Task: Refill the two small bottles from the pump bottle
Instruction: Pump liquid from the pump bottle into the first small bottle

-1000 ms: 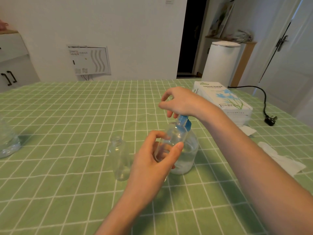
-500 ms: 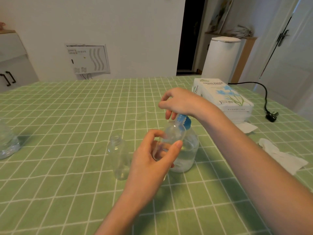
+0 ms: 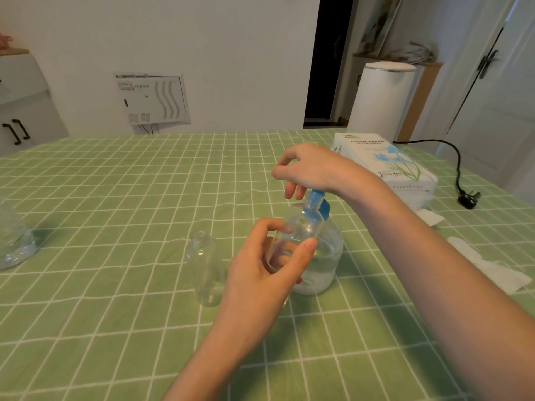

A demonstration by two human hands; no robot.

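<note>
One standing bottle (image 3: 206, 267) flanks left hand (image 3: 260, 280) gripping held bottle (image 3: 305, 225); tissue box (image 3: 385, 164) beyond.

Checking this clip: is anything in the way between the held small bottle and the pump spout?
Nothing visible. The left hand holds the small bottle with its neck up at the blue pump head, which the right hand rests over. The second small bottle stands apart to the left.
</note>
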